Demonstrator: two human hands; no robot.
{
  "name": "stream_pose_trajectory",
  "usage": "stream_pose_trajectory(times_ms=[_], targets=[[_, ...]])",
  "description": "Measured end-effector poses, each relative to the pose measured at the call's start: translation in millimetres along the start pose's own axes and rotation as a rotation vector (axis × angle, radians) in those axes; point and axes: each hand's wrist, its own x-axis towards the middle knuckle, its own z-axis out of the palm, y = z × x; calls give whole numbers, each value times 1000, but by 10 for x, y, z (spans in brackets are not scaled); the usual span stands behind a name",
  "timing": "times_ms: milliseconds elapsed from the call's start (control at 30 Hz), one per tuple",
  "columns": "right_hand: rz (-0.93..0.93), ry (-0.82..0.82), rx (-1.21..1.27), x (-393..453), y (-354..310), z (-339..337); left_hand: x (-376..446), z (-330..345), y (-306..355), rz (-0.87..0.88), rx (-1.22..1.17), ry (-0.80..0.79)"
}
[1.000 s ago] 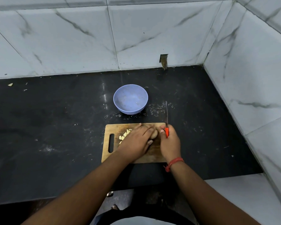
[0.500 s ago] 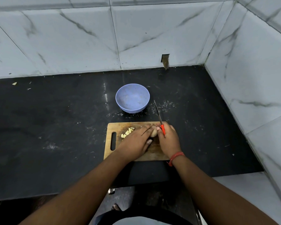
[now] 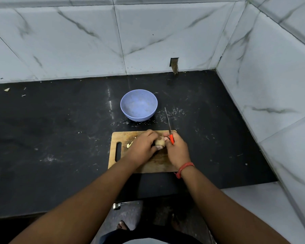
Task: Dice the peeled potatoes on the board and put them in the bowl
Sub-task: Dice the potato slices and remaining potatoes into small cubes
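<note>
We stand at a black counter [image 3: 51, 138] that runs into a corner, with marble-look wall tiles [image 3: 77, 41] behind it and on the right; its near edge crosses below our forearms, and broad dark surface lies open to the left of the board and, narrower, to its right up to the side wall. We can read no brand, label or writing anywhere. The wooden cutting board [image 3: 157, 162] lies just in front of us, its handle slot at the left, its near edge well inside the counter edge. Behind it, apart from the board, sits the blue bowl [image 3: 138, 105], holding no dice that we can see. Our left hand [image 3: 142, 148] curls over the potato [image 3: 160, 142] on the board, gripping it, with a few diced pieces [image 3: 130, 144] showing just left of the hand. Our right hand [image 3: 177, 150] grasps the red-handled knife [image 3: 169, 127], blade pointing away toward the wall and rising beyond the board's far edge; a red thread [image 3: 185, 168] circles that wrist. Compared with half a second ago, the blade stands a little straighter, and the hands sit in much the same place.
</note>
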Motion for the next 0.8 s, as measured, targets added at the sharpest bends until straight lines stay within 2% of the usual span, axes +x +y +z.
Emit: stream_pose_trajectory(times_ms=[167, 400, 567, 667, 733, 800], targets=[[7, -41, 14, 27, -53, -64, -25, 11, -11, 0, -25, 1], [43, -62, -8, 58, -132, -52, 21, -21, -24, 2, 64, -16], [65, -15, -50, -9, -197, -55, 22, -12, -32, 28, 75, -29], [105, 100, -14, -65, -223, -114, 15, 4, -12, 36, 19, -46], [202, 31, 29, -162, -267, -201, 8, 11, 6, 27, -14, -33], [244, -77, -40, -275, -289, -286, 1, 14, 30, -8, -41, 13]])
